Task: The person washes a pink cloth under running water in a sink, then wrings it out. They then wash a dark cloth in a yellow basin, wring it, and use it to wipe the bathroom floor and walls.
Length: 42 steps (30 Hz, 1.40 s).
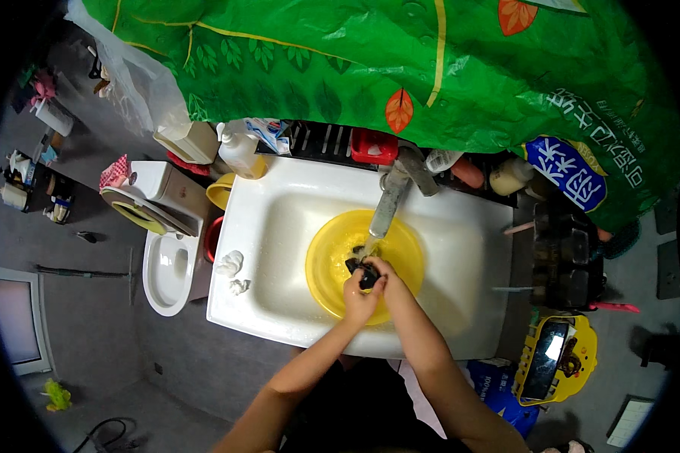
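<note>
My left hand (361, 297) and my right hand (386, 275) are together over a yellow plastic basin (323, 283) in a white sink (286, 249). Between them they grip a small dark, wet-looking item (369, 276), probably cloth; its exact kind cannot be told. Water runs from the metal faucet (386, 209) just beyond my fingers, into the basin. More of the dark material shows at the stream, and water with bubbles lies in the basin. My fingers partly cover the item.
Crumpled white tissues (230, 263) lie on the sink's left rim. A pump bottle (241, 156) and a red soap dish (373, 146) stand along the back. Green plastic sheeting (317, 62) hangs over the far side. A toilet (170, 266) is at left; a yellow holder (586, 351) with a phone is at right.
</note>
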### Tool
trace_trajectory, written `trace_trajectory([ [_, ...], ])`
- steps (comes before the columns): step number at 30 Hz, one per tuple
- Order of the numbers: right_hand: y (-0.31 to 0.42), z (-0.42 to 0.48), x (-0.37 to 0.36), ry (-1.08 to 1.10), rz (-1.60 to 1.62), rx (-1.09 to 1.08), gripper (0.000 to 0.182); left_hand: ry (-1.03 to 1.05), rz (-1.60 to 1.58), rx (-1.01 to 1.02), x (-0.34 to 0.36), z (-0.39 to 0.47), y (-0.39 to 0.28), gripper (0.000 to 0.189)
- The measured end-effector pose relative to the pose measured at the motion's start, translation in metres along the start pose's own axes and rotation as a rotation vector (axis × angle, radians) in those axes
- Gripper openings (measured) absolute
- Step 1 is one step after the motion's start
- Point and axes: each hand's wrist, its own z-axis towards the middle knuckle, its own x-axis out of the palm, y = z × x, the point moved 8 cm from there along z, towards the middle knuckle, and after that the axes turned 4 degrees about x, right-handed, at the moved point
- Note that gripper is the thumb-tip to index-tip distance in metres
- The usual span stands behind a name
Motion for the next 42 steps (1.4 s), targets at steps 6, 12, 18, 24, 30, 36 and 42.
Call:
trace_trajectory([
  [6,-0.016,-0.03,0.032,-0.079,0.083,-0.043,0.019,-0.395,-0.796,-0.577,-0.022,0.019,0.116,0.016],
  [12,0.005,-0.056,0.019,0.037,0.152,0.008,0.03,0.056,-1.14,-0.875,0.048,0.025,0.119,0.02],
  [18,0.046,-0.078,0.037,-0.119,-1.331,-0.932,0.068,-0.067,-1.125,-0.778,0.055,0.041,0.135,0.021],
  [24,0.054,-0.055,0.052,-0.224,-1.829,-0.659,0.051,0.017,-0.844,-0.771,0.039,0.036,0.147,0.024],
  [30,0.064,-0.076,0.074,-0.052,-2.008,-1.234,0.032,0.926,-0.913,-1.156,0.032,0.026,0.059,0.029],
  [36,0.07,-0.072,0.102,0.136,-2.149,-0.99,0.027,1.161,-0.399,-0.872,0.04,0.031,0.09,0.024],
  [42,0.049,-0.035,0.062,-0.003,-2.179,-0.755,0.014,1.066,0.477,-0.079,0.049,0.047,0.087,0.012],
])
